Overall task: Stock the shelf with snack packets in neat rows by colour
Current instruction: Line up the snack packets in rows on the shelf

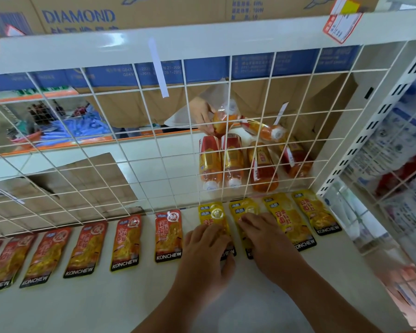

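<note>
A white shelf carries a row of flat snack packets along a wire grid. Several red packets lie on the left and several yellow packets on the right. My left hand lies flat on the leftmost yellow packet, fingers spread and pressing it down. On the second yellow packet rests my right hand, fingers fairly straight. Both packets are partly hidden under my hands.
The white wire grid stands right behind the packets. Beyond it lie several orange drink bottles, and another person's hand holds one. Cardboard boxes sit on the shelf above. A white upright closes the right side.
</note>
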A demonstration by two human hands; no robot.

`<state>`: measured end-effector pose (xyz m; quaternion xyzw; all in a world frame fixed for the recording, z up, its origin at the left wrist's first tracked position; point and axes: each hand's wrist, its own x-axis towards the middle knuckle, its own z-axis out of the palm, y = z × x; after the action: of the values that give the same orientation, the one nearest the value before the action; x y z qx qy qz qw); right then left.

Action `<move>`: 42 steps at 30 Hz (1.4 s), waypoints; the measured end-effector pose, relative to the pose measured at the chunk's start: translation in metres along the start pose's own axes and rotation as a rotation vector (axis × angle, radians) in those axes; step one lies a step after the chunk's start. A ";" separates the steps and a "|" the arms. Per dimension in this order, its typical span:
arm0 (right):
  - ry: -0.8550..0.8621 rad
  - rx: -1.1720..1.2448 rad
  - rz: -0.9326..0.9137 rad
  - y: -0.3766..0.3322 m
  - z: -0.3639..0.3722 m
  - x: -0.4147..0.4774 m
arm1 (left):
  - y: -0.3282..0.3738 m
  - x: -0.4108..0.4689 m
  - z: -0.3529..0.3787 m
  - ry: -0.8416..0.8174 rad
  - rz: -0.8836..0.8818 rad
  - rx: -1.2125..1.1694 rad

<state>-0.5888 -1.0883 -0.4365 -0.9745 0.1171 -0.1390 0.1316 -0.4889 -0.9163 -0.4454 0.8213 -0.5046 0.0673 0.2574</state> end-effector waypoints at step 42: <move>-0.009 -0.030 0.426 -0.027 -0.005 0.013 | 0.000 0.000 0.000 -0.006 -0.010 -0.011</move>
<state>-0.5725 -1.0671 -0.4208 -0.9302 0.3218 -0.1021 0.1441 -0.4888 -0.9167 -0.4455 0.8225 -0.5018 0.0610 0.2607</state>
